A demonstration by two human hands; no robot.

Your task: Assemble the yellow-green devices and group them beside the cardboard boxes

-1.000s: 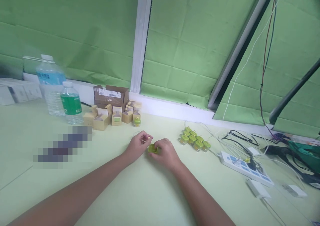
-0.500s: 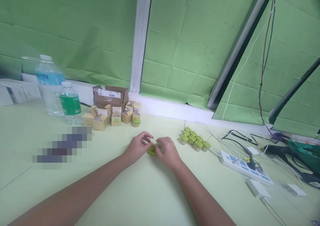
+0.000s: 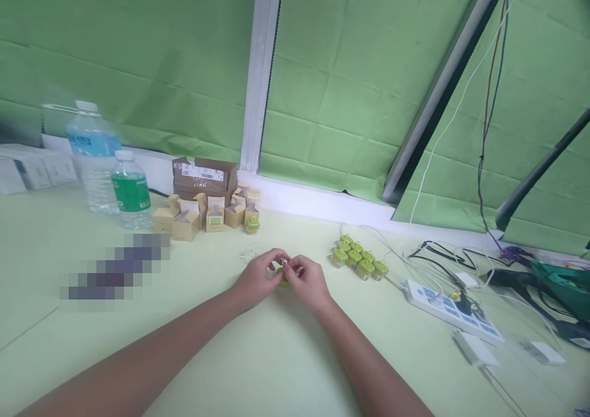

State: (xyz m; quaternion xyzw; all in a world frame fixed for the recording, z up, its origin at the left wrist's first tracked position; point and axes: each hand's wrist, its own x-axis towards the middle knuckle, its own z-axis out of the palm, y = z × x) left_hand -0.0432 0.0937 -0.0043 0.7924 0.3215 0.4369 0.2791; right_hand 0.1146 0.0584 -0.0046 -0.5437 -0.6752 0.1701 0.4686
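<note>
My left hand (image 3: 257, 280) and my right hand (image 3: 308, 280) meet over the middle of the table, fingertips almost touching. Between them is a small pale loop (image 3: 284, 261), pinched by the thumb and fingers of both hands. Just below the fingertips shows part of a green lid-like piece (image 3: 283, 279), mostly covered by my hands. To the right stands a group of several small clear jars with green lids (image 3: 354, 256), each lid topped by a pale loop. Another such jar (image 3: 252, 225) sits alone behind my left hand.
Small opened cardboard boxes (image 3: 185, 225) stand before a larger brown carton (image 3: 203, 177). Left of them are a green-labelled bottle (image 3: 131, 192) and a big water bottle (image 3: 94, 152). A thin clear strand (image 3: 251, 252) lies behind my left hand. On the right are a power strip (image 3: 452, 309) and tangled cables.
My right hand's fingers have closed in to meet the left fingertips at the pale loop. The green piece is now more covered by my hands.
</note>
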